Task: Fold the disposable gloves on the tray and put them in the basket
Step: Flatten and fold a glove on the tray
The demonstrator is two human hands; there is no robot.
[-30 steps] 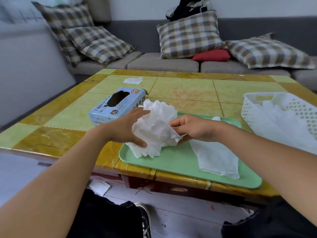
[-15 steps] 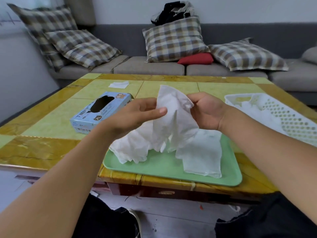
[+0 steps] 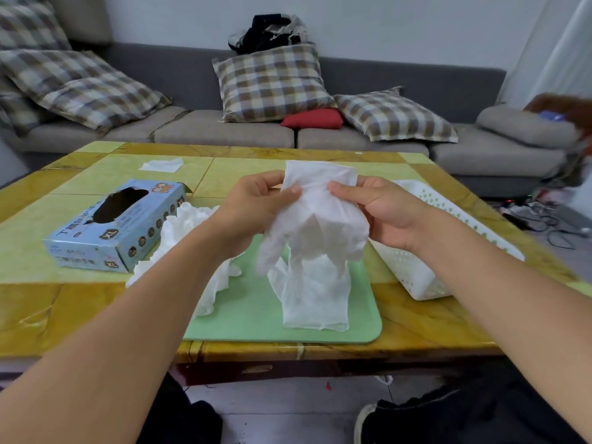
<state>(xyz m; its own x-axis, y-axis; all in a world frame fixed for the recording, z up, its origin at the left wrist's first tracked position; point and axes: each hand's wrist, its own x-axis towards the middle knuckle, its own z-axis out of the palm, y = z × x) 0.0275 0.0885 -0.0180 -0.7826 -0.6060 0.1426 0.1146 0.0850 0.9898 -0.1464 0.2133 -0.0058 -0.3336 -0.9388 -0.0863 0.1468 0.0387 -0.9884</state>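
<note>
White glove [image 3: 315,225] (pinched) | left hand [image 3: 256,206] | right hand [image 3: 381,213] | blue box [image 3: 118,225] beside tray [image 3: 256,322]

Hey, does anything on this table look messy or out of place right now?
Yes. A crumpled heap of gloves spills over the green tray's left edge onto the table beside the glove box. One stray white piece lies alone near the table's far side.

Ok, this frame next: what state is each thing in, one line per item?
Left hand: pinches the held glove's cuff.
Right hand: pinches the same cuff.
Held glove: lifted above the tray, hanging unfolded, fingers down.
Flat glove: lying spread on the tray.
Crumpled gloves: bunched at the tray's left edge.
Tray: flat on the table.
Basket: upright beside the tray.
Glove box: opened.
</note>
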